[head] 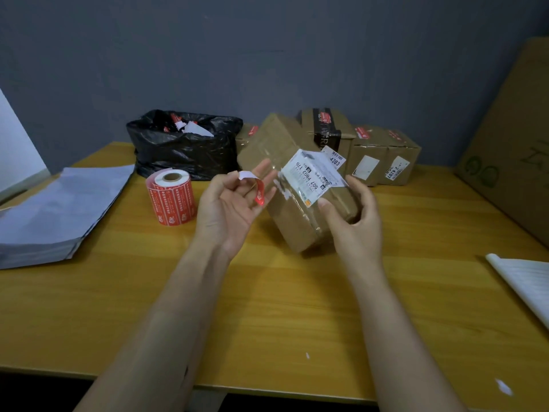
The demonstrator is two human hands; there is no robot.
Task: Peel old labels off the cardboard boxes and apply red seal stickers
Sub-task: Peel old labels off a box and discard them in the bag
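Red sticker [259,194] hung pinched in our left hand [234,203], ready beside the box [297,185], which our right hand [353,215] gripped tilted so its label [312,176] faced us.

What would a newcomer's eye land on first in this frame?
The cardboard box, held tilted at the centre by the right hand with its white label facing up, draws the eye first. Just left of it, the left hand pinches a curled red sticker. Further left, a roll of red stickers stands on the table.
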